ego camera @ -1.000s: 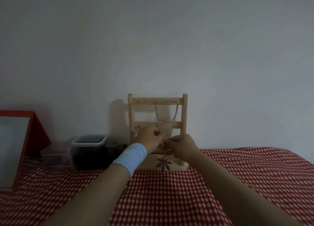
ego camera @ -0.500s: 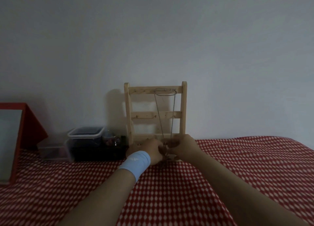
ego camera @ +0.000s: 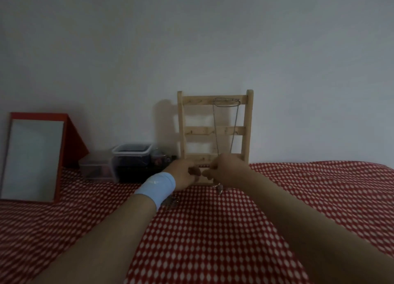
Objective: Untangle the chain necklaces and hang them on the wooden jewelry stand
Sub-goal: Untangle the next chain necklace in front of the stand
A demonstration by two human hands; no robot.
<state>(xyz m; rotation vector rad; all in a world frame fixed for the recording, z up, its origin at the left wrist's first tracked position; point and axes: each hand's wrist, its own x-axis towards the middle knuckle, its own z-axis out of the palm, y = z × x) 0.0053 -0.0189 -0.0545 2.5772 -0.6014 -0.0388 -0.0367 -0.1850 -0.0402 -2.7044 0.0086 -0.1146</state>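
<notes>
Mostly wall point(ego camera: 191, 38) in view, pale grey, filling the upper part. Below it, a red tablecloth point(ego camera: 319, 198) with a white dot pattern covers the surface from edge to edge. At far left a red-framed panel point(ego camera: 61, 155) leans back against the wall, its pale face turned this way; mirror or board, cannot tell. Centre, against the wall, the wooden jewelry stand point(ego camera: 248, 123) stands upright on the cloth: two posts, three crossbars with small pegs. Left of the stand, a clear plastic tub point(ego camera: 132, 155) with dark contents, and just beside that a lower clear box point(ego camera: 93, 168). Both forearms reach in from the bottom edge and meet in front of the stand's base. Left hand point(ego camera: 183, 172) has fingers curled toward the right one; blur hides whether it holds anything. Right hand point(ego camera: 228, 168) is curled, fingertips pinching the lower end of the chain necklace point(ego camera: 215, 130). A light blue wristband point(ego camera: 157, 185) sits on the left wrist. The chain necklace is looped over pegs on the right half of the top crossbar, and two thin strands drop in front of the middle bar into the right hand. A small pendant point(ego camera: 219, 187) hangs just under that hand, close above the cloth. A small metallic cluster point(ego camera: 170, 201) lies on the cloth beside the wristband; too blurred to identify.
</notes>
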